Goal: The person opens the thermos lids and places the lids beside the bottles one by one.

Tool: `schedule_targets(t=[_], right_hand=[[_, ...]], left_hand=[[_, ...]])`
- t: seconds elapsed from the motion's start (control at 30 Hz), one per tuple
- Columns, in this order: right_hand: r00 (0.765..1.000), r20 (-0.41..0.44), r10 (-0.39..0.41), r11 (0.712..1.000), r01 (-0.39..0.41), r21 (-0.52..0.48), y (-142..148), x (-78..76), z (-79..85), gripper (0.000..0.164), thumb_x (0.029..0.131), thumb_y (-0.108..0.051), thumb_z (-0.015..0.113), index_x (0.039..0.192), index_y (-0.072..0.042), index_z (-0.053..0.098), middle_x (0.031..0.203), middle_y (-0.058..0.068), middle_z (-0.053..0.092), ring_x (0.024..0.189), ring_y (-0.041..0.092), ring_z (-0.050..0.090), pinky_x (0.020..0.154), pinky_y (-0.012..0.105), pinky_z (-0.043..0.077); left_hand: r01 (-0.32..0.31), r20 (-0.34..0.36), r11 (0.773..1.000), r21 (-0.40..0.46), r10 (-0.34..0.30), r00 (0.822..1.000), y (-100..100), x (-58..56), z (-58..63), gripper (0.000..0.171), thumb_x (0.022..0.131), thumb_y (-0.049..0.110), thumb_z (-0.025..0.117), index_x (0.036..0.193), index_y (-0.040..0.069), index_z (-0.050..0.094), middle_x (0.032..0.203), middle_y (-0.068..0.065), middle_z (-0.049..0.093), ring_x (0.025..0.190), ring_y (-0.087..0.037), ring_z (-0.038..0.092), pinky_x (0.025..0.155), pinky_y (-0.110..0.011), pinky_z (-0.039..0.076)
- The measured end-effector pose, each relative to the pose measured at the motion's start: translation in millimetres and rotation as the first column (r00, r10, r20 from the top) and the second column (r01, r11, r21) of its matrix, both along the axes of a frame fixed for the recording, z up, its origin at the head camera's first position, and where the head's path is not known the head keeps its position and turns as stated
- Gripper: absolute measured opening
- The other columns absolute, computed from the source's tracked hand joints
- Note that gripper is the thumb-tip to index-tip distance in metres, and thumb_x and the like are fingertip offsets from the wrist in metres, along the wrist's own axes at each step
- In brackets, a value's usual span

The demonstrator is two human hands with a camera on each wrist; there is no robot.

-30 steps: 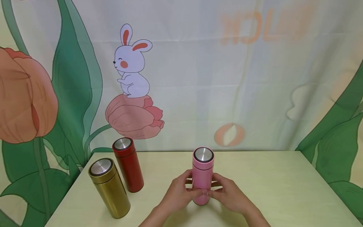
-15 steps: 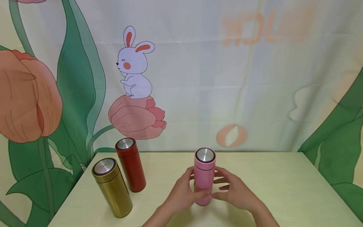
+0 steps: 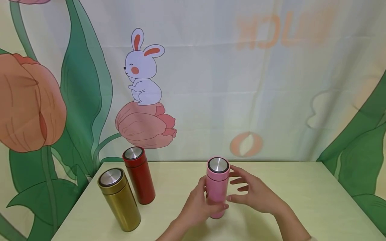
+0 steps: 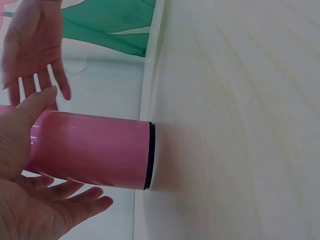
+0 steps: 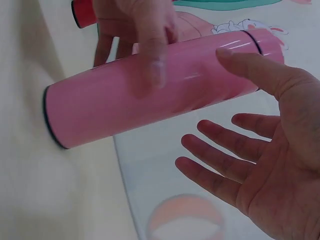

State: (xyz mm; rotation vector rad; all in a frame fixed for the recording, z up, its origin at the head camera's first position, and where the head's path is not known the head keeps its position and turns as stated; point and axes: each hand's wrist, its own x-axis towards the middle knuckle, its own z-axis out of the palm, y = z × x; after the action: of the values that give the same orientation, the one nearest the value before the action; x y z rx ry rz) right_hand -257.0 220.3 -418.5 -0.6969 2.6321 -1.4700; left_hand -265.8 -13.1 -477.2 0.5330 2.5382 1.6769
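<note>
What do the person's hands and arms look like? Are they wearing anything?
The left hand and right hand look bare: no gloves or rings show. The forearms look bare too. A pale edge, maybe a sleeve, shows on the right one.

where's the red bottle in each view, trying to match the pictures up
Head: the red bottle stands left of centre, behind the gold bottle.
Left wrist: not in this picture.
Right wrist: near the top-left corner, partly showing beside the left hand.
Shared landmark: the pink bottle, sideways in both wrist views.
</note>
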Motion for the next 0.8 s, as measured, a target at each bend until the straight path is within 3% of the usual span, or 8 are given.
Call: schedule_targets(t=[0.17, 0.4, 0.8], right_hand=[[0.998, -0.061, -0.011, 0.999, 0.013, 0.031, -4.4, 0.4, 23.5, 0.091, 0.084, -0.039, 0.087, 0.158, -0.026, 0.038, 0.144, 0.003, 0.059, 0.121, 0.027, 0.065, 0.096, 0.041, 0.057], [0.993, -0.122, -0.004, 0.997, 0.013, 0.074, -10.5, -0.9, 50.9, 0.089, 0.086, -0.041, 0.085, 0.159, -0.023, 0.037, 0.146, 0.004, 0.058, 0.118, 0.023, 0.065, 0.097, 0.044, 0.056], [0.989, -0.147, -0.025, 0.981, 0.053, 0.189, -28.5, -4.2, 78.0, 0.09, 0.083, -0.054, 0.083, 0.157, -0.025, 0.041, 0.131, -0.01, 0.066, 0.111, 0.014, 0.064, 0.092, 0.038, 0.053]], left_hand=[[-0.019, 0.025, 1.0, 0.019, 0.019, 1.0, 5.2, 0.0, -3.1, 0.108, 0.07, 0.047, 0.095, 0.155, 0.017, 0.035, 0.142, -0.002, 0.061, 0.129, -0.026, 0.063, 0.108, -0.052, 0.05], [-0.09, 0.011, 0.995, -0.032, 0.091, 0.996, 13.0, 0.3, -3.6, 0.1, 0.066, 0.051, 0.096, 0.144, 0.016, 0.044, 0.126, 0.0, 0.067, 0.109, -0.015, 0.067, 0.095, -0.043, 0.055], [-0.24, -0.065, 0.963, -0.122, 0.234, 0.97, 22.6, 1.6, -5.2, 0.084, 0.064, 0.063, 0.092, 0.125, 0.021, 0.052, 0.103, 0.008, 0.07, 0.09, -0.009, 0.066, 0.076, -0.034, 0.051]])
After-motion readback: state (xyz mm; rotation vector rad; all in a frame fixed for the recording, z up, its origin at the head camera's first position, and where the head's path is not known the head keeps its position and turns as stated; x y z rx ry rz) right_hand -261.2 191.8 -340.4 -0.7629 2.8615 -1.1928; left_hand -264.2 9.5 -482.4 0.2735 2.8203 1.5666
